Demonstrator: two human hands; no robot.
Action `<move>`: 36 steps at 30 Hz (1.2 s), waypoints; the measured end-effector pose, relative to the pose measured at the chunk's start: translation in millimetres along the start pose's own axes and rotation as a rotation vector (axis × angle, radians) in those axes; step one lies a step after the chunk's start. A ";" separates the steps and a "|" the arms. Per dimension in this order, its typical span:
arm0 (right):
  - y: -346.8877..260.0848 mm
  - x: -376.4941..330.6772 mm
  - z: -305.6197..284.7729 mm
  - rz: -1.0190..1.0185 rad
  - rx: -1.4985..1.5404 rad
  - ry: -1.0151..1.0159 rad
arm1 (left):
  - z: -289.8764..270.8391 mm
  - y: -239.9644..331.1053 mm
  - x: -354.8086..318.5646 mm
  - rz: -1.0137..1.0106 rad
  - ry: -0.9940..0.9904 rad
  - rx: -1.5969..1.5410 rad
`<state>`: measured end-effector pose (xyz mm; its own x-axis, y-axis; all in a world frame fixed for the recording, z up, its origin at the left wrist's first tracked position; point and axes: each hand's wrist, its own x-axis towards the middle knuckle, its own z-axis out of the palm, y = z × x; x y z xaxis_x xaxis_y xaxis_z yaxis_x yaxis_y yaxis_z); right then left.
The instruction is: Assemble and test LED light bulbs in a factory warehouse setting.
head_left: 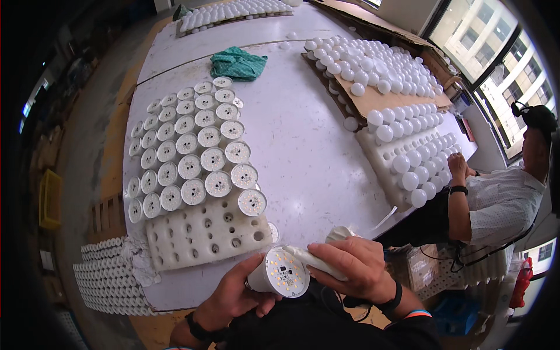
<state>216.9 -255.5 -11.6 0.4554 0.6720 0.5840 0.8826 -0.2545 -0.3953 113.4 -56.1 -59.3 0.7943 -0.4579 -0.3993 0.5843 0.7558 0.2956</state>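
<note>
My left hand [236,294] grips a white lamp base [282,274] with its round LED board facing up, just off the table's near edge. My right hand [356,265] holds a white tube-shaped tool [318,261] whose tip touches the rim of that lamp base. In front of me lies a white foam tray [204,236] with round holes; its near rows are bare and its far rows hold several open lamp bases [192,154].
The white table [297,151] carries a green cloth [238,63] and trays of white globe bulbs [408,154] on cardboard at right. Another person [496,201] works at the right edge. Stacked trays [108,274] sit lower left; more bulbs [233,11] lie far back.
</note>
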 end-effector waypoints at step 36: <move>-3.6 0.4 -9.2 0.029 -0.048 -0.095 | 1.4 -6.4 1.1 0.351 0.057 0.173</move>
<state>215.0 -260.7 -3.4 0.4696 0.7262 0.5021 0.8748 -0.3060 -0.3756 110.8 -62.1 -60.4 0.9429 -0.1555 -0.2944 0.3026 0.7691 0.5629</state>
